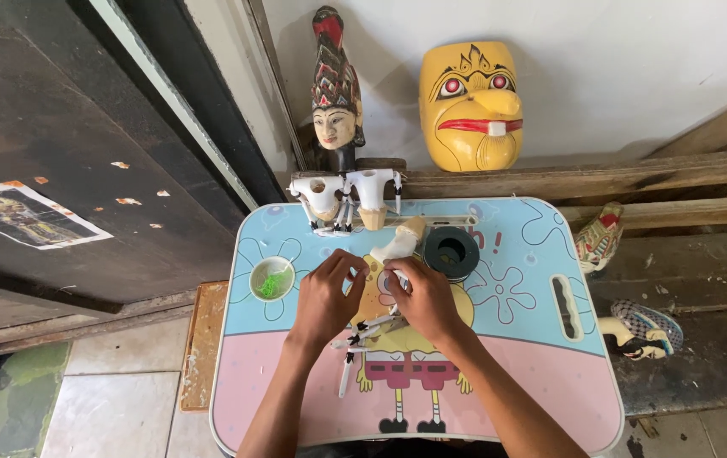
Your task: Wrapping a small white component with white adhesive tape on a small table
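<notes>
Pastel blue and pink cover the small cartoon-printed surface [550, 373], and both bare forearms reach up from the bottom edge to meet at its middle. The left hand [325, 298] is bent at the wrist with fingers curled inward, its grip pinched narrow on something too small to make out. The right hand [425, 298] is curled beside it, its grip closed on a white carved puppet arm piece [395, 246] that juts up toward the far side; thin white jointed rods [363, 335] lie on the surface just below the two hands. A black spool [451, 252] sits just right of the puppet arm piece, and a small green bowl [271, 277] with green bits rests left of the left hand. Two white unpainted puppet torsos [345, 197] stand at the far edge, with a painted puppet head [335, 93] and a yellow mask [470, 106] against the wall behind. Open room lies on the pink near half and along the right side by the handle slot [564, 307].
</notes>
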